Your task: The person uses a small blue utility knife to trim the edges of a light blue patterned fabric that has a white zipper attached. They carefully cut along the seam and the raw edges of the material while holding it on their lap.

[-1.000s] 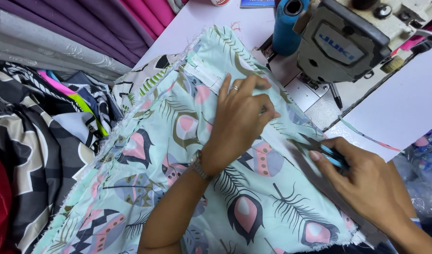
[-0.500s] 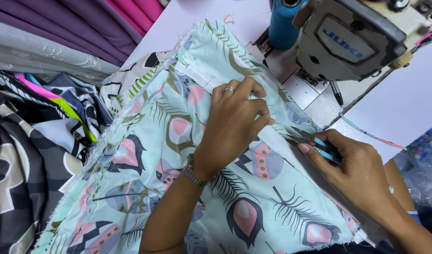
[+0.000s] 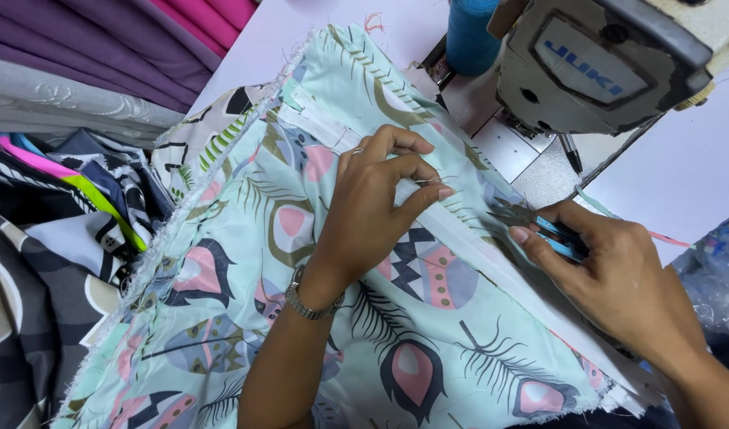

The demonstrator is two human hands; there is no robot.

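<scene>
**Thread snips at a seam on feather-print cloth**

Sewing station: white tabletop [image 3: 340, 32] runs across top centre, grey sewing machine [image 3: 595, 63] at upper right w/ a blue thread cone [image 3: 469, 36] just left of it. Folded purple + pink fabric [image 3: 118, 40] stacked upper left; black/white patterned cloth w/ neon streaks [image 3: 54, 230] heaped at left edge.

Left-hand fingers [image 3: 428, 191] curled, tips pinching a small fold or thread at the seam, centre of frame; thumb + index close together, ring on one finger. Left hand [image 3: 372, 214] rests on the mint feather-print fabric [image 3: 428, 349], palm down. Metal wristwatch [image 3: 310, 300] on that wrist, forearm running down to bottom edge.

Right-hand fingers [image 3: 531, 237] wrapped round blue-handled thread snips [image 3: 539, 226], blades pointing left twd the left fingertips, tips near but not touching them. Can't tell if blades are parted. Right hand [image 3: 611, 278] sits centre-right, heel on the cloth, arm exiting lower right.

Fabric spreads from top centre to bottom edge, covering most of the frame; a white seam strip [image 3: 491, 262] runs diagonally from upper centre to lower right, passing under both hands. Left edge frayed. Top end lies by the machine's needle plate [image 3: 507, 147]. Crinkled clear plastic [image 3: 718, 270] at far right edge.
</scene>
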